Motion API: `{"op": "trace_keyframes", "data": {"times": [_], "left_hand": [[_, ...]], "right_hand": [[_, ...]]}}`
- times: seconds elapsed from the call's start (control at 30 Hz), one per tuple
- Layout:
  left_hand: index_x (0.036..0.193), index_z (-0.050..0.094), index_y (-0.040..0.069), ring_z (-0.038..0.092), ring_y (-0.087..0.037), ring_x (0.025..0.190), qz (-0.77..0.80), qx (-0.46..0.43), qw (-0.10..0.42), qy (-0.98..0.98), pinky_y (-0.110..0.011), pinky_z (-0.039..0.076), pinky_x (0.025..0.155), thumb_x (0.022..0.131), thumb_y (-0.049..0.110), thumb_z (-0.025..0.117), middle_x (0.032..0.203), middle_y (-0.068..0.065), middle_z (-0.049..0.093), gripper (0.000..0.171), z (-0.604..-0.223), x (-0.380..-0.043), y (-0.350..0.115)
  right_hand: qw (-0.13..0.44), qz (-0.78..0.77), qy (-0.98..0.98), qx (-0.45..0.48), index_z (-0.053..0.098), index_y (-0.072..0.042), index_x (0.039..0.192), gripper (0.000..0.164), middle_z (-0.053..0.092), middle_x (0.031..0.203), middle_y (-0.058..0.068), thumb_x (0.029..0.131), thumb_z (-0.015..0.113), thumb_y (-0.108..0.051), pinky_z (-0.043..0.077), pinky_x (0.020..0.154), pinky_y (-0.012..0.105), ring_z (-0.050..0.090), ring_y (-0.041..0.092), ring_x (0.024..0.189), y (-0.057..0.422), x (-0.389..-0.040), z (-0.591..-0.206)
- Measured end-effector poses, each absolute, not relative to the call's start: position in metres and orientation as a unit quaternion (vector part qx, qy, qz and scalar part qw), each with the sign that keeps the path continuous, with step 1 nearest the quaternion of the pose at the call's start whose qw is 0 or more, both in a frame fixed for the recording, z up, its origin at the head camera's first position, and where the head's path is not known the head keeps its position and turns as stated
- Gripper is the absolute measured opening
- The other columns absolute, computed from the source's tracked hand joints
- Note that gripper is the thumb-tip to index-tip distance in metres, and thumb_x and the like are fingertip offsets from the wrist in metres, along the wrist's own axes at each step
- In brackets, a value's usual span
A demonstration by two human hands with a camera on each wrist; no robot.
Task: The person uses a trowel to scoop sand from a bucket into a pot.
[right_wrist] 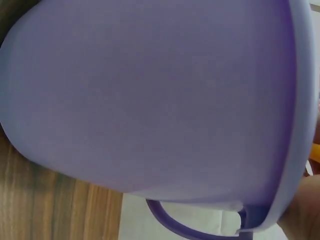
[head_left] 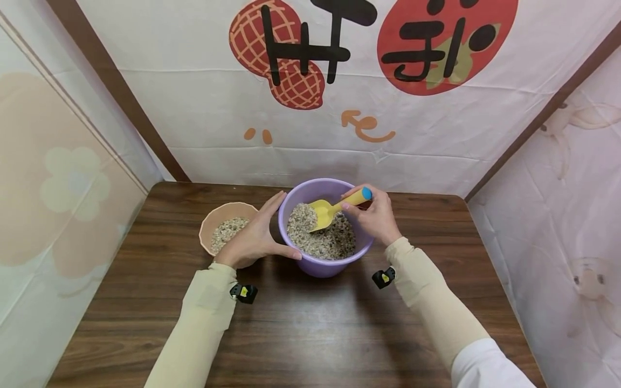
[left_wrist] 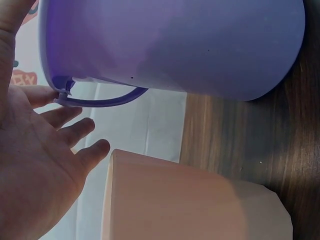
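Observation:
A purple bucket (head_left: 322, 269) stands on the table, part filled with speckled grit (head_left: 335, 245). My right hand (head_left: 377, 220) grips the handle of a yellow toy shovel (head_left: 324, 212), its blue-tipped end pointing up and right. The shovel's blade sits in the bucket, at the grit, with a heap at its left. Against the bucket's left rim rests my left hand (head_left: 254, 237), thumb at the front and fingers spread toward the back. In the left wrist view, those fingers reach loosely beside the bucket's bail handle (left_wrist: 112, 103). The right wrist view mostly shows the bucket's outer wall (right_wrist: 150, 100).
A peach bowl (head_left: 206, 230) holding similar grit stands left of the bucket, partly behind my left hand and forearm. The brown wooden table (head_left: 310, 334) meets a printed cloth wall (head_left: 204, 156) just behind the bucket. More cloth hangs at both sides.

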State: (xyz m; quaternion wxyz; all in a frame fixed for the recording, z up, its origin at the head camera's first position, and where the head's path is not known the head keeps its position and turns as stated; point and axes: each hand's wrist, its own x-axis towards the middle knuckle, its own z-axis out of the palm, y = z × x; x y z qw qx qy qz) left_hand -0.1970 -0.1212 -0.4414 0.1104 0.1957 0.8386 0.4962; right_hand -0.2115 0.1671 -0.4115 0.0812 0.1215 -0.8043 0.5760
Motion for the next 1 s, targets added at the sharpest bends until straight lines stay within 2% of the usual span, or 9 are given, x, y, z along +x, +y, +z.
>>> {"op": "trace_keyframes", "data": {"times": [0.23,0.43,0.53,0.7,1.0], "left_hand": [[0.163,0.015,0.032,0.011,-0.017,0.153,0.493,0.194,0.107,0.841,-0.056,0.019,0.12,0.053,0.042,0.102,0.167,0.013,0.009,0.141,-0.441,-0.197,-0.121],[0.164,0.016,0.03,0.011,-0.018,0.153,0.496,0.192,0.109,0.84,-0.055,0.018,0.12,0.052,0.042,0.103,0.168,0.012,0.009,0.142,-0.441,-0.197,-0.121],[0.164,0.016,0.03,0.011,-0.018,0.153,0.497,0.191,0.109,0.84,-0.055,0.018,0.12,0.051,0.043,0.102,0.168,0.012,0.009,0.142,-0.441,-0.197,-0.121],[0.164,0.015,0.031,0.011,-0.019,0.153,0.501,0.188,0.111,0.837,-0.056,0.018,0.12,0.052,0.04,0.103,0.168,0.012,0.009,0.142,-0.441,-0.197,-0.121],[0.163,0.015,0.032,0.01,-0.018,0.153,0.5,0.187,0.114,0.838,-0.056,0.019,0.12,0.053,0.041,0.102,0.167,0.014,0.009,0.142,-0.441,-0.196,-0.121]], "right_hand": [[0.036,0.62,-0.772,0.137,0.069,0.006,0.102,0.016,0.071,0.104,0.023,0.088,0.076,0.005,0.056,0.068,0.025,0.068,0.018,0.082,0.163,-0.208,-0.41],[-0.011,0.668,-0.734,0.121,0.064,0.012,0.106,0.02,0.064,0.112,0.036,0.089,0.073,0.009,0.059,0.075,0.028,0.069,0.018,0.085,0.163,-0.206,-0.41],[-0.027,0.694,-0.711,0.111,0.061,0.017,0.109,0.024,0.067,0.108,0.031,0.088,0.072,0.011,0.06,0.08,0.034,0.071,0.02,0.087,0.163,-0.205,-0.41],[-0.047,0.731,-0.675,0.086,0.055,0.024,0.114,0.031,0.072,0.099,0.012,0.089,0.07,0.013,0.06,0.083,0.035,0.071,0.021,0.091,0.167,-0.204,-0.41],[-0.065,0.784,-0.615,0.052,0.057,0.018,0.112,0.022,0.07,0.104,0.019,0.092,0.065,0.013,0.059,0.085,0.04,0.073,0.025,0.093,0.175,-0.2,-0.408]]}}
